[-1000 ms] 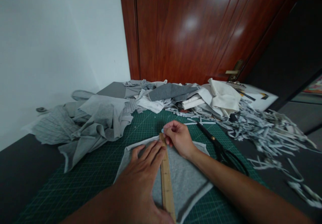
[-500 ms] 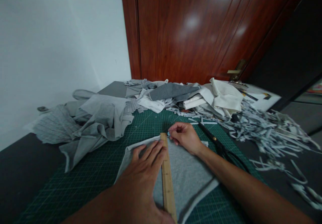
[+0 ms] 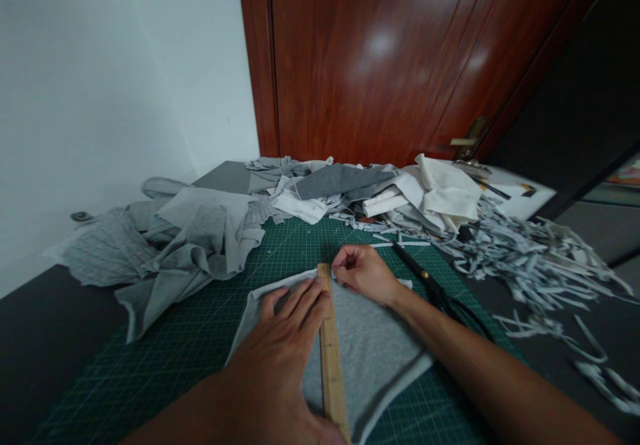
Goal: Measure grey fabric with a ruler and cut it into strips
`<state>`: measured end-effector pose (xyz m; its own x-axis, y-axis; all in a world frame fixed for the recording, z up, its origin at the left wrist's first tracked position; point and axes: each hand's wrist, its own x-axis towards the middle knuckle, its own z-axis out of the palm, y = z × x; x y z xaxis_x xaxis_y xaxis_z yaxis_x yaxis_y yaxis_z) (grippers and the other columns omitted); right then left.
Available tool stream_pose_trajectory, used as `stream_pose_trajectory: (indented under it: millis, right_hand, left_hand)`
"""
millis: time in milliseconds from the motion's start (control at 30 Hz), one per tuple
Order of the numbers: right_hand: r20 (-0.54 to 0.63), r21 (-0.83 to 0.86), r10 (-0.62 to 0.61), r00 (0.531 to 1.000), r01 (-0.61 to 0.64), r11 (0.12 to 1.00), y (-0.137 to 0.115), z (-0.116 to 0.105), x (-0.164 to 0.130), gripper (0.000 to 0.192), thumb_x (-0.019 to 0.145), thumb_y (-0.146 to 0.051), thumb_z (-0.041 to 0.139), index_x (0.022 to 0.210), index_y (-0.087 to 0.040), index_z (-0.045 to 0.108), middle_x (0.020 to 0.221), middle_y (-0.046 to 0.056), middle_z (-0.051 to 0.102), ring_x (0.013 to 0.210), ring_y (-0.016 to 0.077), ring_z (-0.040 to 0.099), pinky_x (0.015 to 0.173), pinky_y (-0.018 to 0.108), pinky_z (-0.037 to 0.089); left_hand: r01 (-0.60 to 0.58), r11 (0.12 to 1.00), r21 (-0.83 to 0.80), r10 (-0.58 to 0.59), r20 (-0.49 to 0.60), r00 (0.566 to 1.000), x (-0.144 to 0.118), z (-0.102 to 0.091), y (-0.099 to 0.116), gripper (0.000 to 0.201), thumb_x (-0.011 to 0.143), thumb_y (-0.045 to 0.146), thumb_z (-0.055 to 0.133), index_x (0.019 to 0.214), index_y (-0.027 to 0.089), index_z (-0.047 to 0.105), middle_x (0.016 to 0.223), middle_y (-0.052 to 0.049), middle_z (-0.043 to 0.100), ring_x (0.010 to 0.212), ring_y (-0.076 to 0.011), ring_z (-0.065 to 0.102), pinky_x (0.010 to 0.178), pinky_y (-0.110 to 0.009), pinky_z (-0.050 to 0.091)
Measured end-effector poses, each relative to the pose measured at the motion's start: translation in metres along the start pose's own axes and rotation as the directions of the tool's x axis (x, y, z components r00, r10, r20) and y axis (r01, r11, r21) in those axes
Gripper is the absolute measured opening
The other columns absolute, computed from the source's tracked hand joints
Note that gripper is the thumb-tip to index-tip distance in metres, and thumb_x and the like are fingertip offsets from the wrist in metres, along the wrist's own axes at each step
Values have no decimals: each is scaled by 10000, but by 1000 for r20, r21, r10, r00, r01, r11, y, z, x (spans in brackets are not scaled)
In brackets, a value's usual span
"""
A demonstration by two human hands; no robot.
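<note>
Head view: wooden ruler [image 3: 332, 345] pinned on grey fabric [image 3: 367, 351], centre of cutting mat [image 3: 165, 365].
L hand [image 3: 287, 338] flat, fingers spread; R hand [image 3: 364, 273] pinched shut at ruler tip, content unclear. Cloth soft, light, prob. creeps; press near edge.

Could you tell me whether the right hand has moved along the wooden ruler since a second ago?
Barely: the right hand stays at the ruler's far end, pinching something small.

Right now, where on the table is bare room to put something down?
Bare green cutting mat lies left of the grey fabric piece, below the crumpled grey cloth heap. A smaller patch sits at. The right side is crowded: black scissors, cut fabric strips.
</note>
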<state>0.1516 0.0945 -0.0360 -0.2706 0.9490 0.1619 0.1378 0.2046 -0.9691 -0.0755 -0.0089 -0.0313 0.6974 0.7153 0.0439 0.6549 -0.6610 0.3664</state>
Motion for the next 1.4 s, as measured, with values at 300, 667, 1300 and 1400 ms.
stream_pose_trajectory:
  millis: [300, 667, 1300, 1400]
  right_hand:
    - [-59, 9, 15, 998, -15, 1000, 2, 2, 2, 30, 648, -195, 667, 640, -215, 647, 483, -69, 597, 369, 82, 422, 366, 192, 287]
    - [-55, 111, 63, 996, -56, 992, -7, 2, 0, 74, 657, -233, 699, 672, -205, 633, 504, -55, 631, 346, 71, 421, 335, 180, 270]
    - [-56, 127, 93, 994, -85, 988, -7, 2, 1, 77, 652, -232, 699, 709, -189, 673, 523, -47, 652, 352, 69, 438, 348, 175, 264]
    - [-61, 128, 91, 994, -83, 988, -6, 2, 1, 82, 654, -239, 707, 706, -193, 663, 527, -47, 651, 355, 70, 437, 346, 176, 255]
  left_hand:
    - [-1, 1000, -7, 1, -4, 1000, 1, -3, 2, 1420, 619, 887, 768, 1722, 240, 151, 1790, -156, 111, 1610, -490, 171, 1298, -676, 102]
    - [8, 1000, -2, -8, 11, 1000, 0, -3, 2, 1408, 638, 876, 764, 1723, 225, 145, 1788, -159, 83, 1619, -476, 147, 1302, -670, 66]
    - [19, 1000, 4, -19, 21, 1000, 0, -7, 5, 1403, 639, 906, 733, 1721, 225, 154, 1787, -158, 106, 1619, -468, 157, 1300, -667, 103]
    - [13, 1000, -3, -13, 15, 1000, 0, -8, 6, 1384, 645, 893, 744, 1720, 239, 167, 1787, -157, 108, 1614, -478, 165, 1297, -678, 107]
